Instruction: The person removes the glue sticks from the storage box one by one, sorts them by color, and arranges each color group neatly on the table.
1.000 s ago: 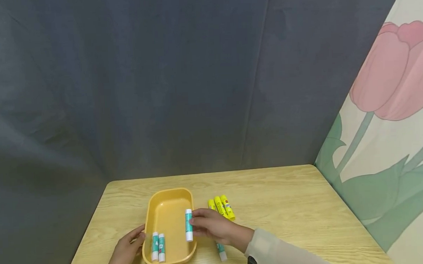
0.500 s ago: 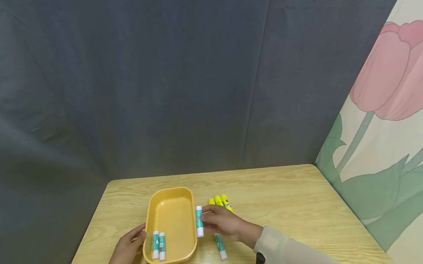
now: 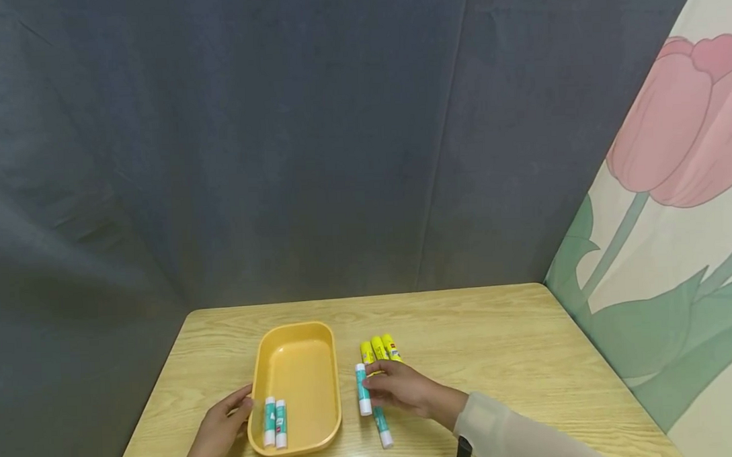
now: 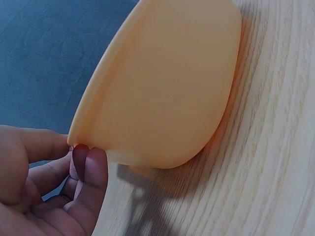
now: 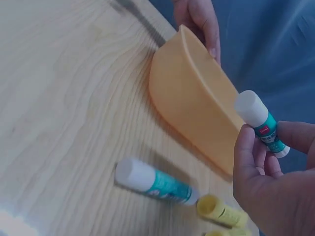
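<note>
My right hand [image 3: 402, 388] pinches a teal-and-white glue stick [image 3: 363, 390] between thumb and fingers, just right of the yellow tray [image 3: 337, 418]. In the right wrist view this held glue stick [image 5: 266, 125] is raised off the table, white cap tilted up. My left hand [image 3: 223, 422] grips the tray's left rim; in the left wrist view its fingertips [image 4: 96, 164] pinch that rim. Two teal glue sticks, a left one [image 3: 270, 421] and a right one [image 3: 281, 424], lie side by side inside the tray. Another teal glue stick [image 5: 162, 184] lies on the table below my right hand.
Several yellow glue sticks [image 3: 379, 348] lie side by side on the wooden table [image 3: 479, 345], behind my right hand and partly hidden by it. A dark curtain [image 3: 315, 156] hangs behind the table, and a tulip-patterned cloth [image 3: 663, 245] is at the right.
My right hand has carried the teal glue stick rightward from over the tray to beside it, above the table. The left hand keeps its place on the rim.
</note>
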A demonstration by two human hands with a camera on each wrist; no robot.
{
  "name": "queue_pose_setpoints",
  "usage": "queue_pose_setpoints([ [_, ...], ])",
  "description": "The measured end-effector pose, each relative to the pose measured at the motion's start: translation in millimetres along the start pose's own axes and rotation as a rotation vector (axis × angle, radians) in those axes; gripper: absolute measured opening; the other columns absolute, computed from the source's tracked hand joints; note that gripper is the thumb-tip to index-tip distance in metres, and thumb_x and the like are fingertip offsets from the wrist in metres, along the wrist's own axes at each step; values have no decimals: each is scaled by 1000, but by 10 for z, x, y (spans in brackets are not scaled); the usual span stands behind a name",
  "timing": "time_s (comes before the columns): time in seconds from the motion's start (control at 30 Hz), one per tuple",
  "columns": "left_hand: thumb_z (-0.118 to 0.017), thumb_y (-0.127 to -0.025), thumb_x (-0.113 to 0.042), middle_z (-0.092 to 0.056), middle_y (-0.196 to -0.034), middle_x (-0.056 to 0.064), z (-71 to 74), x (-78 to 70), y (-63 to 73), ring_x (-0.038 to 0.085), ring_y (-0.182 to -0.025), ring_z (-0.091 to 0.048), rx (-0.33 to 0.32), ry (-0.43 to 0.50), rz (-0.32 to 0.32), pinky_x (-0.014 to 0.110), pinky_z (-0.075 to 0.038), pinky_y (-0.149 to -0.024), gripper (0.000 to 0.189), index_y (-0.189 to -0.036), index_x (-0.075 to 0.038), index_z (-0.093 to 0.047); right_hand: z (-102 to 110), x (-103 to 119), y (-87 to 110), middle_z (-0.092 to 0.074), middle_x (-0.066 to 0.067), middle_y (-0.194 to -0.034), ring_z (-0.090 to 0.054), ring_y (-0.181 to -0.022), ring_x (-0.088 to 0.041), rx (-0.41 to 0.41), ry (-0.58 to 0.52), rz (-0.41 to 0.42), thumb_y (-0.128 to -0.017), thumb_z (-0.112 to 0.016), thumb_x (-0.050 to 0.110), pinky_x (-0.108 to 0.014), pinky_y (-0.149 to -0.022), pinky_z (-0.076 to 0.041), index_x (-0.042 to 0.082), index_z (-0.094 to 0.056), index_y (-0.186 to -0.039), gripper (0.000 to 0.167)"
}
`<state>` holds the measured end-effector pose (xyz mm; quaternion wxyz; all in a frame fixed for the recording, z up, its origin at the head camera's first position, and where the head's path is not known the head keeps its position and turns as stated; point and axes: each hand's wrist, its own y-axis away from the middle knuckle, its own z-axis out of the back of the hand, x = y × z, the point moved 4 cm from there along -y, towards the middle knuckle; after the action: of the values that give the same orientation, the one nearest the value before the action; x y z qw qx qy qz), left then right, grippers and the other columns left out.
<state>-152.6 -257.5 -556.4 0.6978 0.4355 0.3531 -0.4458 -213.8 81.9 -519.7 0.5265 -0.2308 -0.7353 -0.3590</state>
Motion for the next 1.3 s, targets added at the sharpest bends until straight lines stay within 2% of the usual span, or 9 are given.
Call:
queue_pose_setpoints([
  [0.3, -54, -101, -34, -54, -118, 14, -10, 9, 0, 21, -102, -61, -1, 12, 11, 34, -58, -78, 53, -143, -2, -47, 168, -152, 38, -54, -17, -108, -59, -94, -22, -31, 2, -29, -97, -60, 13, -35, -88, -56, -9, -42, -131, 44],
  [0.53, -53, -102, -30, -55, -118, 16, -12, 8, 17, 23, -103, -62, 7, 7, -22, 35, -59, -77, 52, -142, 1, -46, 282, -255, 84, -59, -18, -106, -63, -91, -23, -80, 141, -50, -95, -62, 13, -37, -85, -58, -9, -46, -128, 43],
  [0.6, -53, -101, -33, -55, -118, 16, -10, 4, 16, 22, -103, -62, 10, -1, -25, 35, -59, -77, 54, -143, 1, -46, 307, -275, 86, -60, -16, -104, -64, -89, -22, -94, 179, -54, -95, -63, 14, -37, -83, -58, -8, -48, -125, 40],
  [0.97, -54, -100, -35, -54, -121, 15, -11, 3, -11, 21, -103, -62, -1, 5, 15, 35, -58, -80, 54, -143, -3, -47, 398, -401, 101, -57, -14, -99, -63, -84, -21, -122, 258, -108, -93, -65, 9, -36, -78, -59, -5, -53, -116, 30],
  [1.3, -55, -100, -37, -55, -121, 15, -12, 40, -30, 19, -99, -63, 4, 2, 12, 35, -59, -78, 56, -143, -2, -47, 414, -438, 129, -58, -13, -95, -63, -80, -20, -134, 306, -117, -92, -66, 10, -37, -77, -60, -5, -55, -113, 28],
])
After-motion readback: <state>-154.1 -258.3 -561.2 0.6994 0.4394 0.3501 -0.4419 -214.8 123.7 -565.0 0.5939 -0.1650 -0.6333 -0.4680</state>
